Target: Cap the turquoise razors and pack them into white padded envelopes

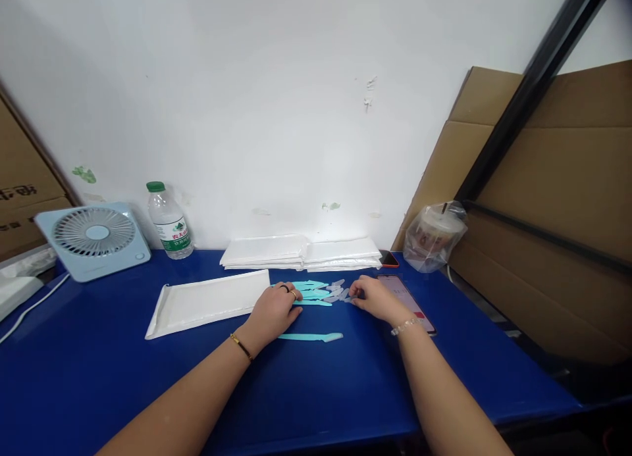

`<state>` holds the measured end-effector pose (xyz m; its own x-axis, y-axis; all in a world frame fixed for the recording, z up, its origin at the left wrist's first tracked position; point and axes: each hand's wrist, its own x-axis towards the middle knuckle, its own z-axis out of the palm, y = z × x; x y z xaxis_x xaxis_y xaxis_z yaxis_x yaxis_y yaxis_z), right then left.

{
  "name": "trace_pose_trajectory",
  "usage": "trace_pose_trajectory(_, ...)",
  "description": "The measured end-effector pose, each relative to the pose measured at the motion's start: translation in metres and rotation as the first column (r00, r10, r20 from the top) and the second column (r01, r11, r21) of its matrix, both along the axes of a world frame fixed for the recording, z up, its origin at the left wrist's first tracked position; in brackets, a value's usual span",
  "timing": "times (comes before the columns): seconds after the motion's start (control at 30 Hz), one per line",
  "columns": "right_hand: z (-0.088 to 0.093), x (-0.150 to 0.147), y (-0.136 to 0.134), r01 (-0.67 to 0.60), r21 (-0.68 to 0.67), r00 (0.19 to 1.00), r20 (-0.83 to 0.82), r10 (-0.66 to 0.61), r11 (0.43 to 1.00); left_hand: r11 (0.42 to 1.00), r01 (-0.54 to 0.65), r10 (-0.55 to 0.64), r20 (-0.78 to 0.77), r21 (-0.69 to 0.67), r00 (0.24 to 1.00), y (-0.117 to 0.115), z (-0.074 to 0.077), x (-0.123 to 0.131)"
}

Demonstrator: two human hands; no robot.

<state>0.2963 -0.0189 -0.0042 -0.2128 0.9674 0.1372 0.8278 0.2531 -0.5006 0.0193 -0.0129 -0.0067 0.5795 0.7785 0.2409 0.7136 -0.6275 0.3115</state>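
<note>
Several turquoise eyebrow razors (312, 295) lie in a loose pile on the blue table. My left hand (276, 309) rests over their handle ends, its fingers bent onto the pile and its thumb apart; no razor shows gripped in it. To the right of the razors are several small clear plastic caps (338, 290). At the right edge of these caps, the fingertips of my right hand (368, 297) are pinched together on one cap. A single eyebrow razor (311, 337) lies apart, nearer me, with its handle end close to my left wrist.
A white padded envelope (210, 303) lies left of my left hand. Stacked white packets (301, 252) sit against the wall. A phone (405, 303) lies under my right wrist. Around the edges are a blue fan (96, 235), a water bottle (169, 222) and a bagged drink cup (433, 235).
</note>
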Motion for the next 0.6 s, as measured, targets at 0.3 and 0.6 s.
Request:
trace_pose_trajectory(0.3, 0.009, -0.013, -0.008, -0.129, -0.17, 0.973, -0.209, 0.093, 0.977, 0.997, -0.051, 0.049, -0.032, -0.064, 0.998, 0.003, 0.0, 0.003)
trace_pose_trajectory(0.6, 0.007, -0.018, -0.006, -0.247, -0.246, 0.931, -0.33, 0.158, 0.937, 0.992, -0.048, 0.054, 0.051, -0.115, 0.997, 0.003, 0.004, 0.002)
